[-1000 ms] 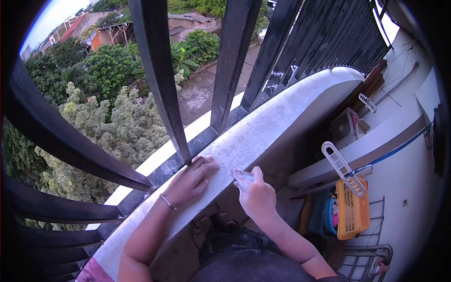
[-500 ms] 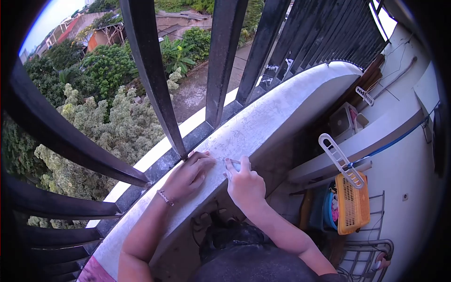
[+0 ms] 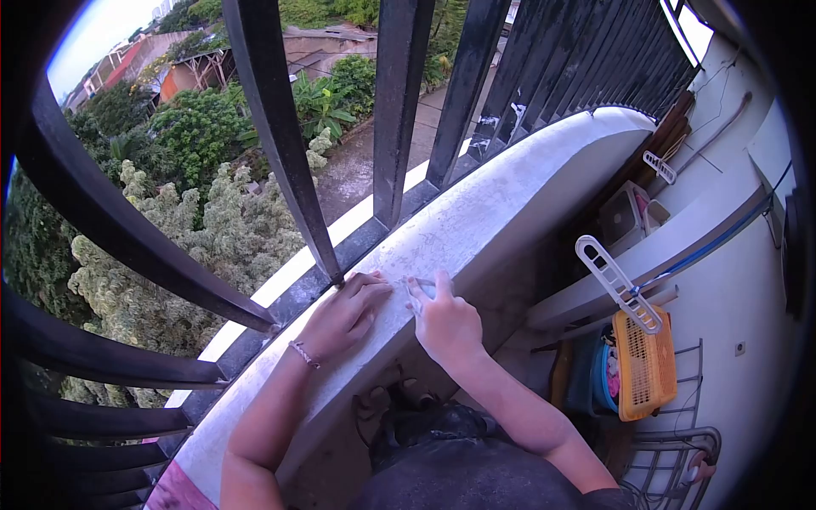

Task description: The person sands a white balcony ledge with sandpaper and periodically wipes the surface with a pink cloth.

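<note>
A white, scuffed ledge [image 3: 476,200] curves along the foot of a black metal railing [image 3: 285,144]. My left hand [image 3: 344,316] rests palm down on it, fingers slightly bent, close to the bottom of one bar; a braided bracelet [image 3: 303,354] circles the wrist. Just to its right, my right hand [image 3: 446,323] presses on the ledge near its inner edge. Its fingers close around a small pale grey piece [image 3: 429,290], mostly hidden, whose kind I cannot make out. Whitish dust coats the right fingertips.
Beyond the bars are trees [image 3: 195,127] and a paved lane. On the right, an orange basket [image 3: 646,365] hangs beside a blue tub [image 3: 605,374], below a white plastic hanger [image 3: 619,285]. A metal rack [image 3: 680,450] stands lower right. A pink cloth [image 3: 180,490] lies at lower left.
The view has shifted slightly. My left hand stays in place on the ledge; the right hand keeps its grip near the same spot, its index finger now pointing more upward.
</note>
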`<state>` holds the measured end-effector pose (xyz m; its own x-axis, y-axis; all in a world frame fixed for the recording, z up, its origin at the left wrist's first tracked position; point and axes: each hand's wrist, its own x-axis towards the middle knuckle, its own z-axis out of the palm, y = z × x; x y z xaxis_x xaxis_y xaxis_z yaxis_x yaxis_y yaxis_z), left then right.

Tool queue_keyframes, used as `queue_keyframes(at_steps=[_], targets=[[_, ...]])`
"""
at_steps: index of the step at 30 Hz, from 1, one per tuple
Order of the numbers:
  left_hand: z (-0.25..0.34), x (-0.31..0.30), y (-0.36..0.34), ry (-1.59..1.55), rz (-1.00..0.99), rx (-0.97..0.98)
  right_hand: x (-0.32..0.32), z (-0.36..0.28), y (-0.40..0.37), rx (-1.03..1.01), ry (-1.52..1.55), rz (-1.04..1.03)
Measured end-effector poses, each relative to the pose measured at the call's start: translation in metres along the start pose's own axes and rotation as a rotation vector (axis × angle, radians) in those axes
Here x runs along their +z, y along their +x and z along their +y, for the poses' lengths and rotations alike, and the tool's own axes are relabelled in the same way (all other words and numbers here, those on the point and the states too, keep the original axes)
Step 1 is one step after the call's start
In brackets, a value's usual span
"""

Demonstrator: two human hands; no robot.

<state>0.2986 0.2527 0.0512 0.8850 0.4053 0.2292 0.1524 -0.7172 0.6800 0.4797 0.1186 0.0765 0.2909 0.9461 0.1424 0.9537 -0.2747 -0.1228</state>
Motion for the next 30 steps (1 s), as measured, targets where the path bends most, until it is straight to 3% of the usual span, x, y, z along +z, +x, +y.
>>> queue_keyframes(at_steps=[5, 13, 16, 19, 24, 30], targets=[[0.001, -0.001, 0.0, -0.004, 0.001, 0.003, -0.004, 0.027, -0.029, -0.008, 0.152, 0.01], [0.001, -0.002, 0.0, 0.025, -0.006, 0.007, -0.006, 0.016, 0.015, 0.065, 0.054, -0.024], [-0.001, -0.001, -0.001, -0.019, -0.009, 0.0, -0.012, 0.021, -0.005, 0.043, 0.041, 0.031], [-0.002, -0.003, -0.001, -0.068, -0.028, -0.011, -0.016, 0.03, -0.012, 0.056, 0.082, -0.046], [0.002, -0.004, 0.002, -0.056, -0.035, -0.024, 0.007, 0.023, 0.026, 0.023, -0.036, 0.028], [-0.006, -0.001, 0.001, -0.125, -0.031, 0.016, -0.001, 0.029, -0.012, -0.024, 0.032, 0.047]])
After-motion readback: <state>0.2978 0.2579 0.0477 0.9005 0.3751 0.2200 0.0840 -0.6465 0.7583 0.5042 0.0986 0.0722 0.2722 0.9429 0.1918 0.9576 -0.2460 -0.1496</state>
